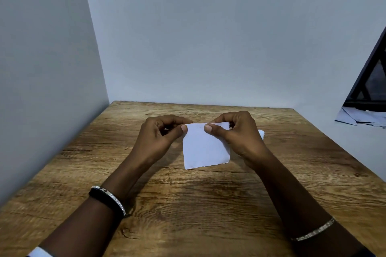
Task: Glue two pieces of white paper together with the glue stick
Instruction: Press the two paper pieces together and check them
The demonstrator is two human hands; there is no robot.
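— What is shown?

— A small, squarish piece of white paper [205,148] is held over the middle of a wooden table [188,204]. Its top edge is pinched by the left hand [158,135] at the corner and by the right hand [236,131] further along.

— How should the step be done?

— Probably the edges should be lined up and the seam squeezed evenly. Whether two sheets are pinched cannot be told. The paper is thin, matte and roughly cut. The table is brown and strongly grained. A small white shape [261,133] toward the table's far right is unidentified.
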